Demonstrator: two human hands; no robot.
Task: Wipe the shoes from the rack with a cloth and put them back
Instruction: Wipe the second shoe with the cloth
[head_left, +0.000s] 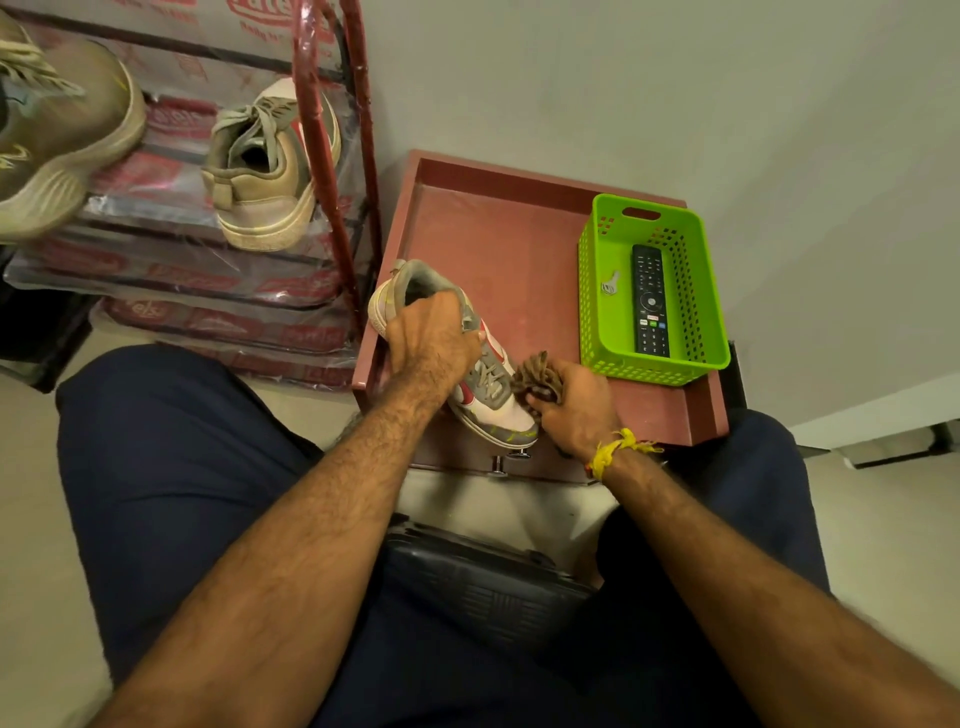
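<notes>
Left hand (434, 332) grips the shoe (480, 374) at the bench's (519, 249) near edge, steadying it; right hand (569, 410) fingers bunch the cloth (537, 376) against its toe.

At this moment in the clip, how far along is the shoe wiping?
Mid-job. In hand: the left hand grips a white-and-red sneaker over the red tray while the right hand presses a brown cloth against its toe. Left: returning it to the rack. Whether the beige sneaker there is already wiped, I cannot tell.
</notes>
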